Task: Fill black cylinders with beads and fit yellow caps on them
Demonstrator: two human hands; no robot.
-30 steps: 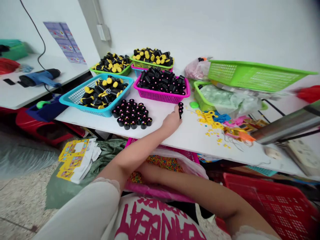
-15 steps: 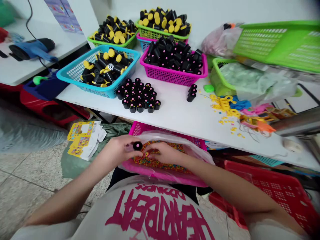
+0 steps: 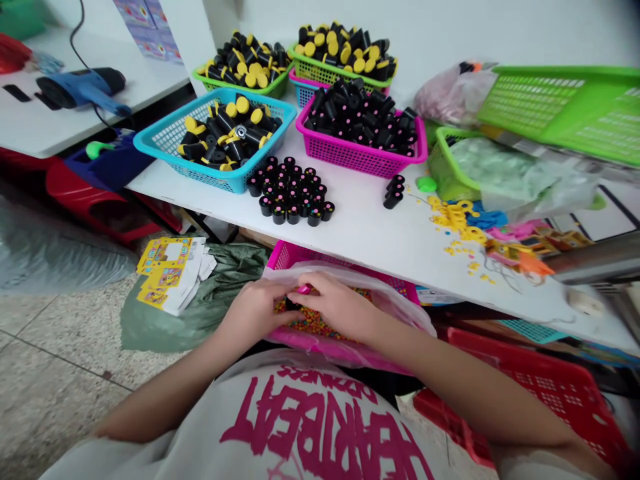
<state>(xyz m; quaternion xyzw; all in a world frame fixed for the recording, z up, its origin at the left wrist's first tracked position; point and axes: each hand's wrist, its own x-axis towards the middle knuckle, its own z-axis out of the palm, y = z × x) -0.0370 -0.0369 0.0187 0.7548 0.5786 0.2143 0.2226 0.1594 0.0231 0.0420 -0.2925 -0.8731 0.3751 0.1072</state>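
My left hand (image 3: 257,308) is closed around a small black cylindrical container (image 3: 293,304), mostly hidden by the fingers. Right beside it, my right hand (image 3: 336,305) pinches a small bright pink piece (image 3: 304,289) at the top of the container; its exact kind is hard to make out. Both hands are over a pink basket (image 3: 286,255) lined with a clear plastic bag (image 3: 400,303). Many tiny multicoloured beads (image 3: 320,325) fill the bag. On the table above stands a cluster of black containers (image 3: 293,190) with pink dots and some coloured beads showing.
Behind stand a blue basket (image 3: 163,127) of yellow-and-black pieces and a magenta basket (image 3: 345,155) of black containers. Loose yellow parts (image 3: 457,217) lie at right. A red crate (image 3: 555,387) is at lower right, flattened yellow packaging (image 3: 170,273) at left.
My left hand has moved right and tipped the black container down over the beads. My right hand has come up from the beads to meet it, with the pink piece now showing.
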